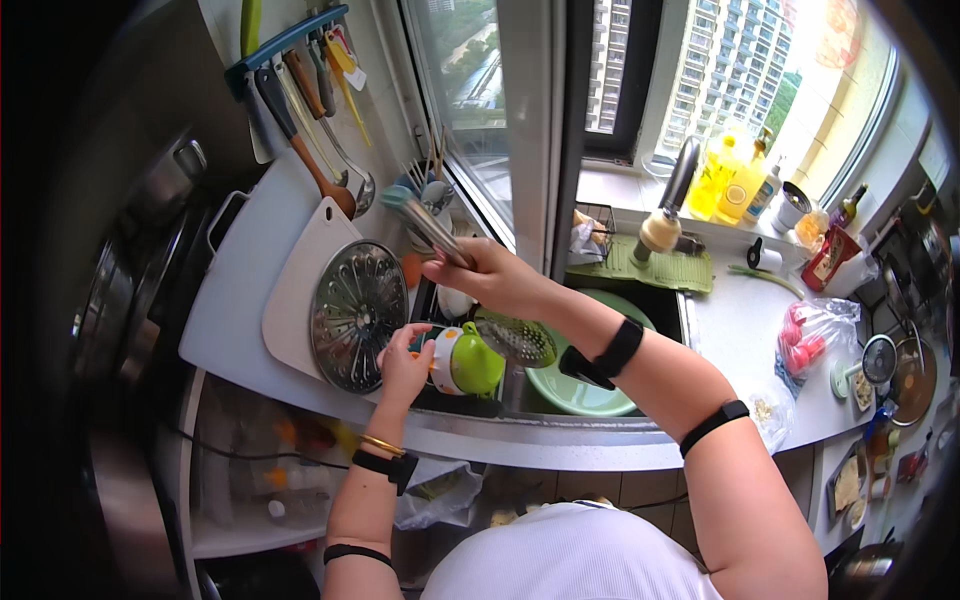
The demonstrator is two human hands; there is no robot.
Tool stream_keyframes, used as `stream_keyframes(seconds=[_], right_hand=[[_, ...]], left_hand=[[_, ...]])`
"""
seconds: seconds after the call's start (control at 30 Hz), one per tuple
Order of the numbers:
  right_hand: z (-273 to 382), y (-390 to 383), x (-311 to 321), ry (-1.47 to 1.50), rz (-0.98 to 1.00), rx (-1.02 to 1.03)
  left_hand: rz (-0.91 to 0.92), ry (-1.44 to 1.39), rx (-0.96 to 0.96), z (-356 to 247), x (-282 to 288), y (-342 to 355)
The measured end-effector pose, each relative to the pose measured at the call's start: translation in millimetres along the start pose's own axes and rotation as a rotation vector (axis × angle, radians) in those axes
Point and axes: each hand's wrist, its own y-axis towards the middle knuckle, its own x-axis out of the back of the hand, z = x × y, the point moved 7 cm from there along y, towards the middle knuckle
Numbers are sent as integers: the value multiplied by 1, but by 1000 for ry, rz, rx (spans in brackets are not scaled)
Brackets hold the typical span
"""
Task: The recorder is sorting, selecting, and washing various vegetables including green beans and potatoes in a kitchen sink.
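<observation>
My right hand [490, 275] is closed round the handle of a metal skimmer [518, 342]. The blurred handle end sticks up to the left, and the perforated head hangs below the hand, over the sink. Lower left, my left hand [405, 362] has its fingers and thumb curled at the end of a white cup with a bright green lid [475, 363]. That cup lies on its side at the sink's near edge. Left of this hand, a round glass pot lid [358, 315] leans on a white cutting board [300, 285].
A pale green basin [585, 385] sits in the sink beneath the faucet [675, 195]. Spatulas and ladles hang from a blue rack [285, 42] at the upper left. Yellow bottles [715, 178] line the sill. A plastic bag with pink items [810, 335] lies on the right counter.
</observation>
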Motion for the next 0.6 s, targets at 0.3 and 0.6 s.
stream_keyframes(seconds=[0.3,0.6], right_hand=[[7,-175,91,97,-255,79],[-27,-302,210,-30,-928,207]], left_hand=[[26,-30,-126,-84,-61,-85],[276,43,-385,-246,-184,-140]])
